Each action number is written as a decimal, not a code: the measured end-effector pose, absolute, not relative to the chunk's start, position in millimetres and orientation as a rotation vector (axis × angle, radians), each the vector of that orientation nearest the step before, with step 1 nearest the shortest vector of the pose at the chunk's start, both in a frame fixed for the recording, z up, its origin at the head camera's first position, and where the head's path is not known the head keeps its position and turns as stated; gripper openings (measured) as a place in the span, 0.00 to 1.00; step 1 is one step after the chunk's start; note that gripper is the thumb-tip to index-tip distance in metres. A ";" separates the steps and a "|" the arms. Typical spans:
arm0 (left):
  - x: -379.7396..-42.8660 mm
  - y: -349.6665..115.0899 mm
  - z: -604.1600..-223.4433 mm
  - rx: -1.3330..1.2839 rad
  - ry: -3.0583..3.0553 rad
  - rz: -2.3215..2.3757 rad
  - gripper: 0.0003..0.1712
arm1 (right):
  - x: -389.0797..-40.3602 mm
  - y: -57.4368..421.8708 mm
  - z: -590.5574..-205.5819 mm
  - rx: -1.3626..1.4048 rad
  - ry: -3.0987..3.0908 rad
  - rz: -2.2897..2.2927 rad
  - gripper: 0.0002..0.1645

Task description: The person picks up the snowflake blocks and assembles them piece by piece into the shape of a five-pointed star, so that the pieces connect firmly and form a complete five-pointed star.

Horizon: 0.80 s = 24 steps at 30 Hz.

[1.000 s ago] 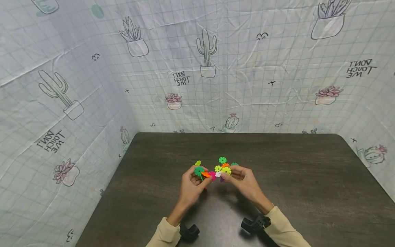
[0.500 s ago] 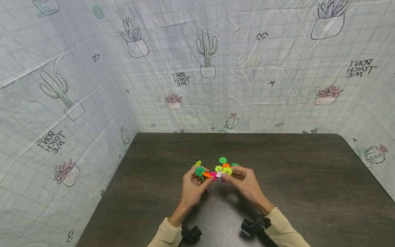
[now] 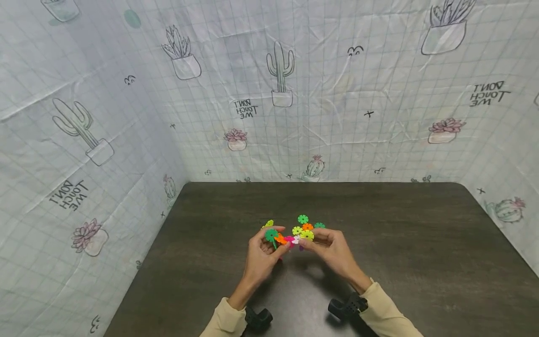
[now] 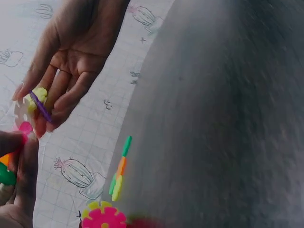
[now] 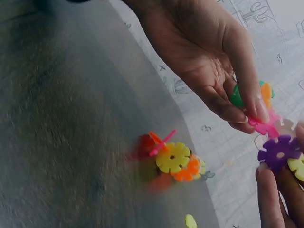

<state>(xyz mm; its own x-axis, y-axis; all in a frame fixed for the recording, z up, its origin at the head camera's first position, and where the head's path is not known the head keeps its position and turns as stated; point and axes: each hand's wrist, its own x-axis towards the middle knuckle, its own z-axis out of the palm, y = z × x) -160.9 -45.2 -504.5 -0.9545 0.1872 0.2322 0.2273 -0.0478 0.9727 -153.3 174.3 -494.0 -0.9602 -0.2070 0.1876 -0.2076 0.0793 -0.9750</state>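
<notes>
My left hand (image 3: 261, 257) pinches a pink notched disc (image 5: 264, 123) between thumb and fingers. An orange disc (image 3: 280, 238) and a green disc (image 3: 271, 235) are joined to that pink one. The right hand (image 3: 334, 250) pinches a white notched disc (image 4: 22, 112), to which a purple disc (image 5: 280, 153) and a yellow disc (image 3: 307, 235) are attached. Pink and white discs meet edge to edge between the two hands, overlapping at their slots. Fingers partly cover both pieces.
Beyond the right hand, linked green, orange and yellow discs (image 3: 307, 227) stand on the dark table (image 3: 379, 210). Behind the left hand is another cluster of yellow, orange and pink discs (image 5: 173, 157), mostly hidden in the head view. Cactus-print cloth (image 3: 337, 131) surrounds the table's far sides.
Both hands stay nearly in place over the table. The right hand's yellow disc has tilted flatter, and its thumb has shifted slightly left toward the white disc.
</notes>
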 end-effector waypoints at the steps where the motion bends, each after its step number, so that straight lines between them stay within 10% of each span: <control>1: -161.5 -45.6 -504.0 -0.465 -2.140 -2.206 0.23 | -154.1 174.8 -493.7 0.453 -2.318 2.064 0.11; 24: -160.1 -66.4 -501.7 -0.640 -2.632 -1.952 0.17 | -157.1 175.0 -494.1 0.518 -2.489 1.806 0.05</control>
